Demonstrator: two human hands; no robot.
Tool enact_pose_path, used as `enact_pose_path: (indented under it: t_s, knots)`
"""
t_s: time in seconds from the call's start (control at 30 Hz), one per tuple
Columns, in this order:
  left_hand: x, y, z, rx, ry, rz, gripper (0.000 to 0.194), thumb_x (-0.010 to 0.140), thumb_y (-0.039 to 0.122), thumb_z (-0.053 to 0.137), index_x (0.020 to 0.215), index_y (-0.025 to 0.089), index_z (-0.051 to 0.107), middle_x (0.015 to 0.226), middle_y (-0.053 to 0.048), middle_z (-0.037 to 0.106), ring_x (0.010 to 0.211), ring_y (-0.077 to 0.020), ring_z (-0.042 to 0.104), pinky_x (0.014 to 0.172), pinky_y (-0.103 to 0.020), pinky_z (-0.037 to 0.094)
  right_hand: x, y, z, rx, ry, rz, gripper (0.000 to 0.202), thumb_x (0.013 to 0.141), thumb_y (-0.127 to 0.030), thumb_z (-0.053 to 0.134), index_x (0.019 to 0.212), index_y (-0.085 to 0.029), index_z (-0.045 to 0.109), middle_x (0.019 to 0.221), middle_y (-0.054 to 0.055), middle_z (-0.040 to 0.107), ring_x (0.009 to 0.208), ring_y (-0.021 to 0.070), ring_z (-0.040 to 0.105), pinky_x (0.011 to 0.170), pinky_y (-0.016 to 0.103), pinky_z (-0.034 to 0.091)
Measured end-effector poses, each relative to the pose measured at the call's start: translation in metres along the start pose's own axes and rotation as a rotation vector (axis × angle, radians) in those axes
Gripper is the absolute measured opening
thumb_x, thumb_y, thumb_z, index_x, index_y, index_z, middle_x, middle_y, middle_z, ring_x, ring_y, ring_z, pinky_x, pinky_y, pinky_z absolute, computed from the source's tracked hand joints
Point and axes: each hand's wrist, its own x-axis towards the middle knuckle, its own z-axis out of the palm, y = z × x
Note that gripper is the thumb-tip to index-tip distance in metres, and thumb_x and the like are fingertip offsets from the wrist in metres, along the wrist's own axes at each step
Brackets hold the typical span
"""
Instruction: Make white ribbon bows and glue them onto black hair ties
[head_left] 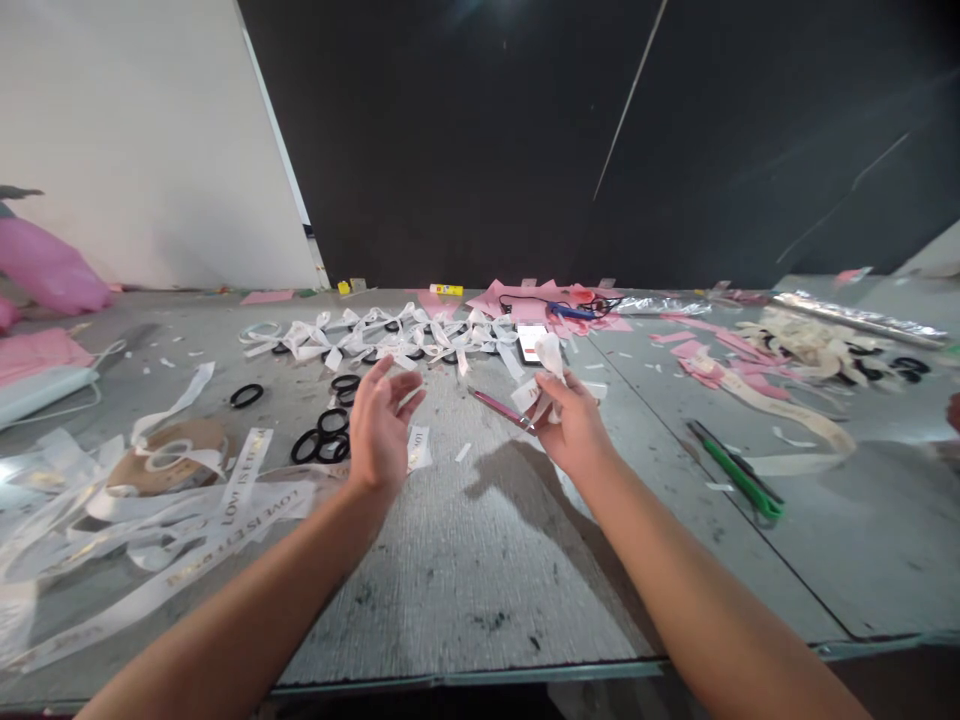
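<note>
My left hand [384, 425] is raised over the table, fingers apart and slightly curled, with nothing in it. Just behind it lies a short piece of printed white ribbon [418, 448], and to its left are several black hair ties [330, 422]. My right hand [571, 418] is closed on a white ribbon bow [549, 355], whose loop and printed tail stick out above the fingers. A slim dark pink tool [501, 408] reaches to the fingertips of that hand; I cannot tell whether it is held or lies on the table.
Loose printed ribbon and a brown roll [169, 455] cover the left side. A row of white ribbon bows [390, 335] lies at the back, beside a phone [532, 345]. A green-handled cutter [739, 472] and cream bows [806, 345] are at right.
</note>
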Motion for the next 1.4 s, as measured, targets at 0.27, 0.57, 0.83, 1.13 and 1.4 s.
enact_pose_path:
  t_s: [0.27,0.57,0.83,1.13,1.4]
  knots:
    - [0.024,0.034,-0.007,0.230,0.234,0.204,0.019,0.074,0.024,0.061,0.093,0.020,0.066,0.075,-0.001,0.063,0.075,-0.0166,0.061,0.069,-0.028,0.044,-0.002,-0.002,0.000,-0.001,-0.078,0.006,0.039,0.053,-0.027,0.087,0.080,-0.023,0.059,0.069,-0.008,0.057,0.055,0.0076,0.049,0.051,0.022,0.045]
    - [0.013,0.055,0.026,0.882,-0.801,0.005,0.019,0.083,0.036,0.064,0.089,0.023,0.077,0.084,-0.005,0.073,0.072,-0.0186,0.061,0.063,-0.028,0.042,-0.020,0.001,0.007,-0.135,-0.378,0.074,0.042,0.063,-0.028,0.087,0.097,-0.024,0.062,0.065,-0.008,0.058,0.049,0.0063,0.045,0.049,0.021,0.037]
    - [0.012,0.051,0.046,0.985,-1.041,-0.302,0.047,0.072,0.030,0.072,0.043,0.020,0.036,0.045,0.008,0.024,0.045,-0.0080,0.020,0.049,-0.028,0.016,-0.024,0.009,0.002,-0.522,-0.475,-0.207,0.043,0.072,-0.038,0.080,0.108,-0.025,0.062,0.095,0.002,0.064,0.079,0.0161,0.059,0.068,0.030,0.045]
    - [-0.005,0.034,0.037,0.146,-0.478,-0.421,0.025,0.067,0.035,0.082,0.069,0.017,0.066,0.071,0.000,0.058,0.068,-0.0114,0.050,0.069,-0.025,0.040,-0.039,0.006,0.005,-0.784,-0.143,-1.089,0.011,0.090,-0.032,0.053,0.089,-0.022,0.056,0.088,0.004,0.056,0.086,0.0203,0.054,0.079,0.038,0.044]
    - [-0.022,0.024,0.039,-0.092,-0.331,-0.436,0.027,0.068,0.031,0.082,0.069,0.014,0.062,0.071,0.001,0.056,0.061,-0.0068,0.047,0.056,-0.018,0.037,-0.071,0.036,0.023,-1.015,-0.305,-0.822,0.016,0.083,-0.039,0.066,0.083,-0.023,0.068,0.105,0.009,0.057,0.105,0.0277,0.054,0.093,0.047,0.043]
